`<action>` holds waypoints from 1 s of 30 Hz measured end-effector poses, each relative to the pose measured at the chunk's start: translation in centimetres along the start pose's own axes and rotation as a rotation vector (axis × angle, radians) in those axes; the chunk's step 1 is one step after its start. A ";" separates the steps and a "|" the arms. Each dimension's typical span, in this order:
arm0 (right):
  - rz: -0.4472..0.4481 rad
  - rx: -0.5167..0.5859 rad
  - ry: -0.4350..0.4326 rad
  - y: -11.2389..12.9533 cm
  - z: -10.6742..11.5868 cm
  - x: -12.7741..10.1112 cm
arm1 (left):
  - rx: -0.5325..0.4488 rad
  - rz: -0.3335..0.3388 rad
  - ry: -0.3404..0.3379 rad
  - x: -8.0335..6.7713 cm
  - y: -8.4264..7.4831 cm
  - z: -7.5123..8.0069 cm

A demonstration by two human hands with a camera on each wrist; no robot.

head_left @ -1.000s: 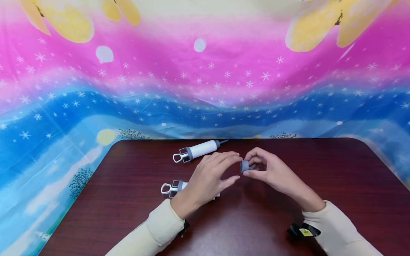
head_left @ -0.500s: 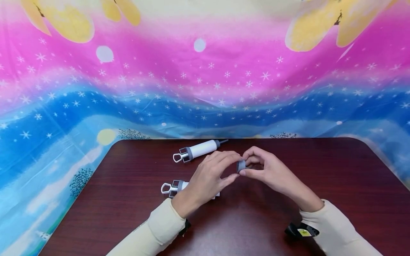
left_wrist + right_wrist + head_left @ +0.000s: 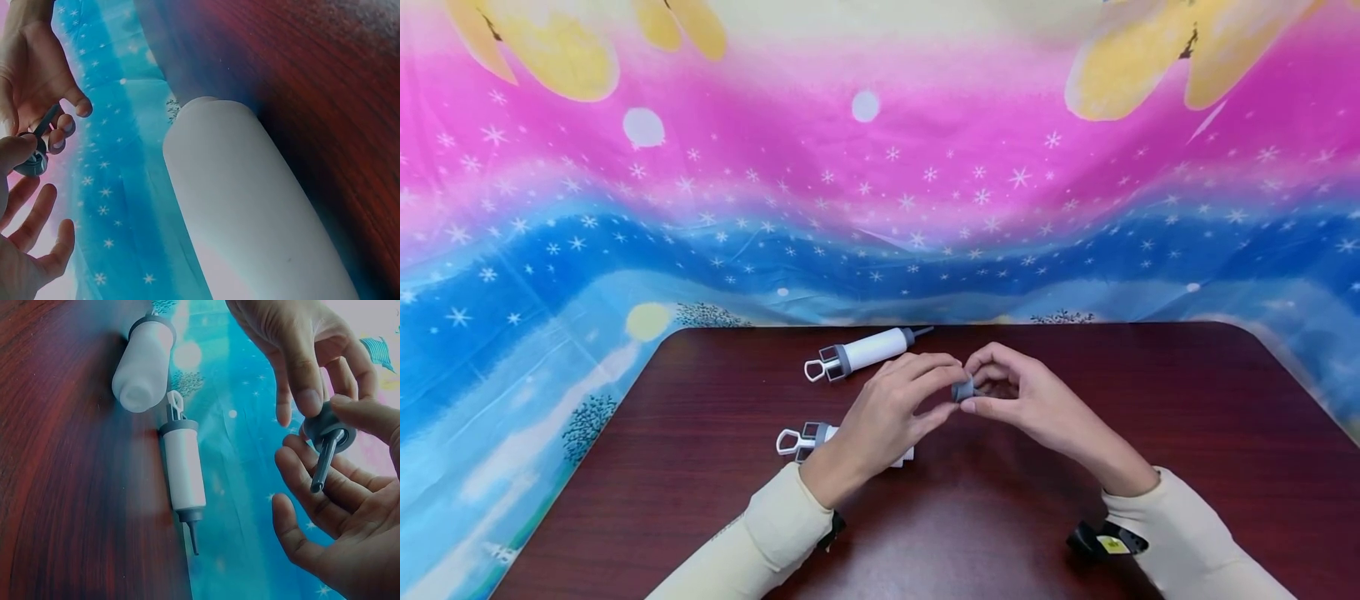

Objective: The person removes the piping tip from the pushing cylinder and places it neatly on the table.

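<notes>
Grey nozzle cap held above the worktop, pinched by right hand fingers and touched by left hand fingertips. Two white syringes lie behind.

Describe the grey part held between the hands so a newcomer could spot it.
Start at the dark red table; above its middle the left hand and right hand meet. Pinched between them is the grey nozzle cap: a round cap with a thin spout, detached, unlike the two white syringes' parts.
</notes>
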State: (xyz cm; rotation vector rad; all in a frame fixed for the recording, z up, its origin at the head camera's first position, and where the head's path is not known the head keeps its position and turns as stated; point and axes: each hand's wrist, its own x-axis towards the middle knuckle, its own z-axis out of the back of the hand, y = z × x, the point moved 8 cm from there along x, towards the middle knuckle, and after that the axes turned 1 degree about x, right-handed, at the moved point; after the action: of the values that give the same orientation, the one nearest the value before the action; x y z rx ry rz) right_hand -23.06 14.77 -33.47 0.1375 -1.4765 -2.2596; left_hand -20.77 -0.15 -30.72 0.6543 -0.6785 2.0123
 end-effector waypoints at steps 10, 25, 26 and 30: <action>-0.014 -0.066 -0.015 -0.1 0.6 -0.5 | -0.107 0.043 -0.018 0.2 0.4 0.4; -0.025 -0.062 -0.018 -0.3 0.9 -0.8 | -0.369 0.237 -0.018 0.1 1.7 0.6; -0.028 -0.063 -0.018 -0.3 0.9 -0.8 | -0.375 0.251 -0.016 0.1 1.8 0.6; -0.043 -0.064 -0.021 -0.3 1.0 -0.9 | -0.402 0.308 -0.008 0.1 2.0 0.6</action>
State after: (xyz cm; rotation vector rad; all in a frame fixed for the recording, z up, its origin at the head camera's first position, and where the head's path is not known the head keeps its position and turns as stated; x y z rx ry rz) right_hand -22.67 16.07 -33.47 0.1272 -1.4224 -2.3467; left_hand -22.46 -1.40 -30.61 0.3317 -1.2086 2.0592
